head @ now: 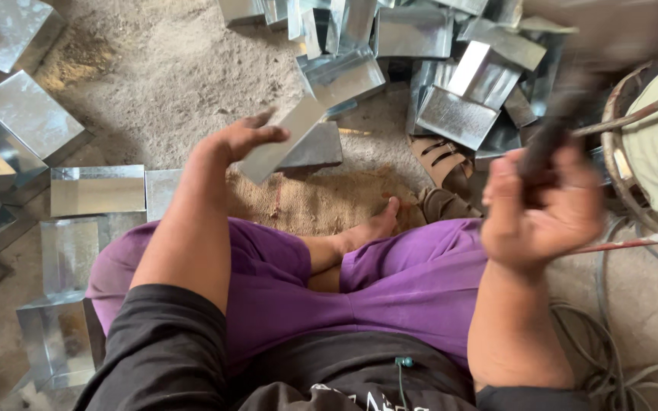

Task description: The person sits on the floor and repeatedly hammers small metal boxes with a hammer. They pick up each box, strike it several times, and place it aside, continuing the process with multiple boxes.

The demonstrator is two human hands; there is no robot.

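The left hand point(249, 137) grips a flat, rectangular strip of bright sheet metal point(282, 139), thumb on top and fingers beneath, tilting it above a coarse brown burlap mat point(321, 202) spread on the dusty floor point(161, 68). A grey metal block point(314, 148) sits on the mat just behind the strip. The right hand point(542, 205) is clenched around the dark handle of a hammer point(554, 133), raised and blurred by motion (its head cannot be made out).

The person sits cross-legged in purple trousers point(413, 281), one bare foot point(371, 227) resting on the mat, with a brown strapped sandal point(439, 164) near it.

Folded galvanised boxes, shiny with sharp creased edges, lie in two groups: about eight on the left point(97, 190), laid out singly on the floor, and a heaped pile at the top point(458, 114), too overlapped to count exactly. At the right edge stands one round woven basket point(618, 152) with a pale cloth inside, two thin rusty rods point(634, 243) across it, and grey cables point(603, 335) looped on the floor below.
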